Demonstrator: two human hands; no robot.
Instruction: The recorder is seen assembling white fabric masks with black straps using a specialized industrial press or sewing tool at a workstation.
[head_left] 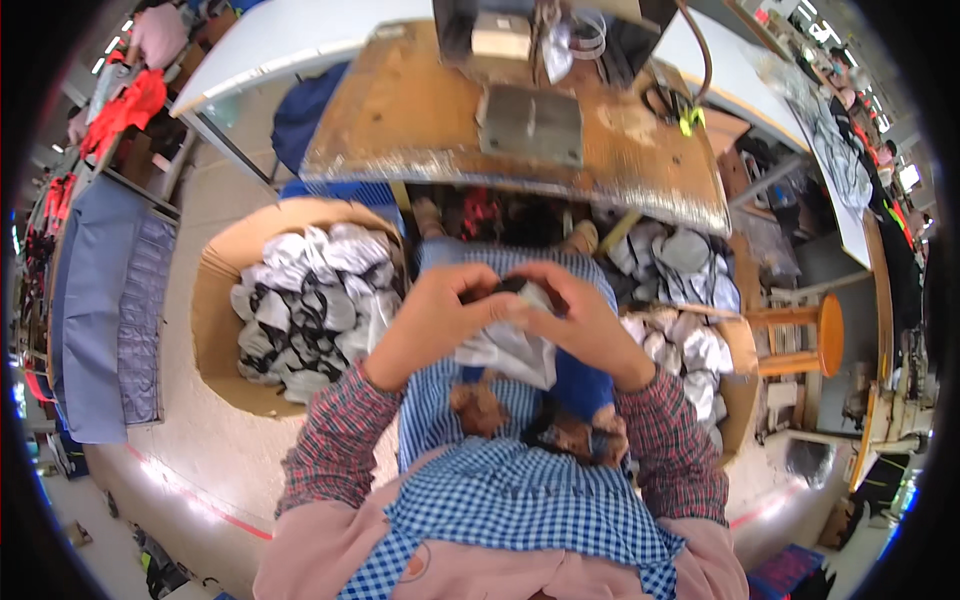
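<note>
Above my lap, my left hand (440,318) and my right hand (585,322) meet at a small piece of whitish-grey fabric (520,352) with a black edge. Fingers and thumbs of both hands are closed on its upper part, while the rest of the cloth hangs down below them. What the fingertips do at the black edge is partly hidden. Under the hands lies a blue-and-white checked apron (520,490).
A worn wooden worktable (390,120) with a grey metal plate (530,122) stands ahead. Cardboard boxes of similar fabric pieces flank me, the left box (222,335) and the right box (742,352). Black-handled scissors (662,103) lie at the table's right. A round stool (830,335) stands farther right.
</note>
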